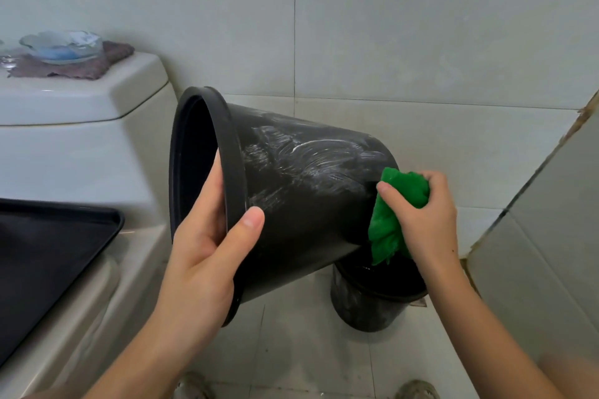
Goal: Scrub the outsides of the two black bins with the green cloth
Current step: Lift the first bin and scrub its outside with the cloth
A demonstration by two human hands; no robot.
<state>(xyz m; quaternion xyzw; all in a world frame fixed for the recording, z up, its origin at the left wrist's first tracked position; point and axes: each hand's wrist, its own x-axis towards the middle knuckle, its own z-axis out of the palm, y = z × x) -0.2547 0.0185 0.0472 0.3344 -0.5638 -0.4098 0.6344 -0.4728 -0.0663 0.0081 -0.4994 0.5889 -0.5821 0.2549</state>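
Observation:
A black bin [301, 185] is held tipped on its side in mid-air, its mouth facing left and its side streaked with white soapy smears. My left hand [207, 249] grips its rim, thumb outside and fingers inside. My right hand [424, 214] clutches a bunched green cloth [392, 217] and presses it against the bin's lower end near the base. A second black bin [372, 301] stands upright on the floor below, partly hidden by the held bin and the cloth, its side also smeared white.
A white toilet cistern [81, 100] is at the left, with a glass dish [61, 45] on a purple cloth on top. A black tray [48, 256] lies on the toilet lid. Tiled wall behind, a tiled partition [534, 220] at right, my shoes at the bottom.

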